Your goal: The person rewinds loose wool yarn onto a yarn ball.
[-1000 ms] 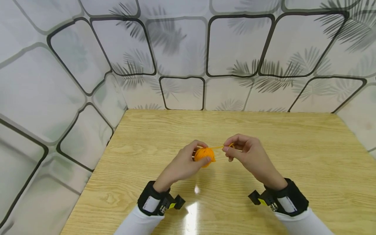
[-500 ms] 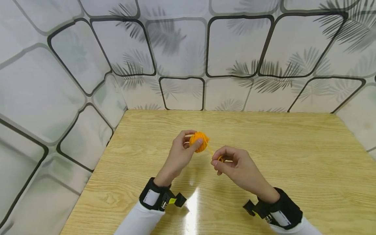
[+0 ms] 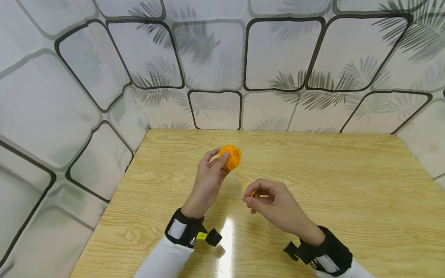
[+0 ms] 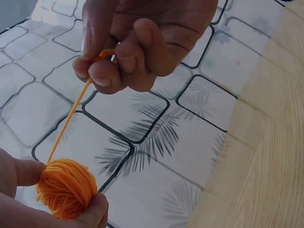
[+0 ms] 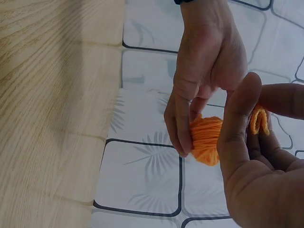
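An orange ball of yarn [image 3: 232,157] is held up over the table in my left hand [image 3: 208,181], thumb on its near side and fingers around it. My right hand [image 3: 274,202], lower and to the right, pinches the loose yarn strand [image 3: 241,177] between thumb and fingertips. In the left wrist view the strand [image 4: 69,118] runs straight from the ball [image 4: 67,187] up to the right fingertips. A small loop of yarn [image 5: 259,119] pokes out between the right thumb and fingers in the right wrist view, where the right thumb hides part of the ball [image 5: 205,141].
Both hands are over a light wood-grain table [image 3: 340,170]. Behind it and along the left stands a pale wall covering [image 3: 215,54] with dark outlines and leaf prints. Each wrist wears a black strap with a small camera [image 3: 213,237].
My left hand has carried the ball away from me and slightly left, turning it. My right hand has come nearer and moved left, still pinching the strand, which now slants down from the ball.
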A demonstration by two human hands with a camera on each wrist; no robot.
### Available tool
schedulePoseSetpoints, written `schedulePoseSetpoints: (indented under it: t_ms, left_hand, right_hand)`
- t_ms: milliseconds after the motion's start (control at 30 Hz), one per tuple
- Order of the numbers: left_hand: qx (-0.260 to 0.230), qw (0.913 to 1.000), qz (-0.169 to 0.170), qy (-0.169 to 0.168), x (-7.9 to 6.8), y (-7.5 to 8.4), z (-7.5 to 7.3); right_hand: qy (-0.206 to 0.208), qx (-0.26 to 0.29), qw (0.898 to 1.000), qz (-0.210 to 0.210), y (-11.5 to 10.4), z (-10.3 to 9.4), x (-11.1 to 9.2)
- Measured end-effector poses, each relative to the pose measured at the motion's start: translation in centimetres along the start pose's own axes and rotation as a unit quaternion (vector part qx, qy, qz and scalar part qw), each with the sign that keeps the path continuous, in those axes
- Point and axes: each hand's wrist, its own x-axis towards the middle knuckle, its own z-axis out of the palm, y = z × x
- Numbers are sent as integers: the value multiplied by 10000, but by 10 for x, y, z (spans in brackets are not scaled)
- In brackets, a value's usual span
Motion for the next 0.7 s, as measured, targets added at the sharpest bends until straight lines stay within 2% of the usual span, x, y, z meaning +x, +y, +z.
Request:
schedulePoseSetpoints:
  t_ms: [67, 167, 333, 533, 700]
  left_hand:
    - [-460, 9986, -104, -231, 0, 2, -1]
    - [-1077, 9916, -239, -682, -1, 4, -1]
    - [-1606, 9763, -359, -1405, -3, 9, -1]
    - [-1700, 9642, -665, -1923, -7, 15, -2]
    - [-1195, 9636, -767, -2265, -12, 18, -3]
  right_hand:
    - [-42, -30, 10000, 51, 1, 1, 1]
    - [-106, -51, 9998, 149, 4, 2, 1]
    - [-152, -35, 9996, 247, 11, -1, 4]
    - [-204, -54, 9992, 349, 19, -7, 6]
    - [-121, -68, 9989, 437, 25, -14, 8]
